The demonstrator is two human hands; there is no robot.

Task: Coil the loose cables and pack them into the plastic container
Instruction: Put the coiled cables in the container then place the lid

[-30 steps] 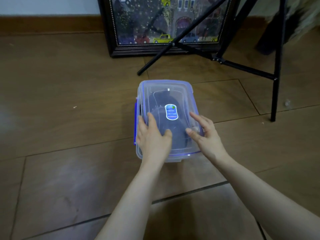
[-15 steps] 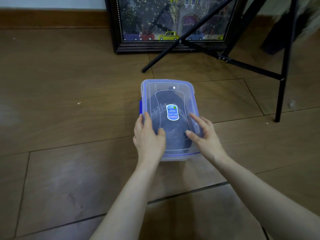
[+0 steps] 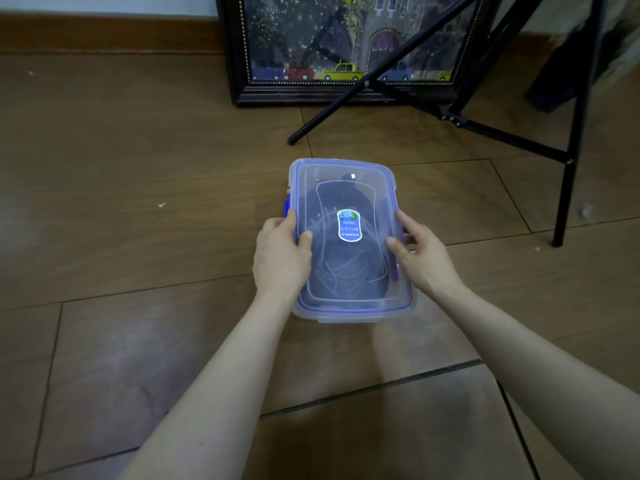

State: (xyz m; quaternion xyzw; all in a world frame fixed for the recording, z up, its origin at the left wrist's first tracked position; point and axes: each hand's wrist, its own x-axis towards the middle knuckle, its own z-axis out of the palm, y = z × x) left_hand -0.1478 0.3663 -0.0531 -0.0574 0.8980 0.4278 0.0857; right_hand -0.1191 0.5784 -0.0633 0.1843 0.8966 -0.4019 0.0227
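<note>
Clear plastic container [image 3: 349,306], rectangular, rounded corners, sits flat on the floor, long axis running away from the viewer. Lid [image 3: 346,171] on, clear with a blue seal line round the rim and an oval blue label [image 3: 349,225] at centre. Dark cables [image 3: 343,268] lie coiled inside, blurred through the lid; possibly more than one coil.
</note>
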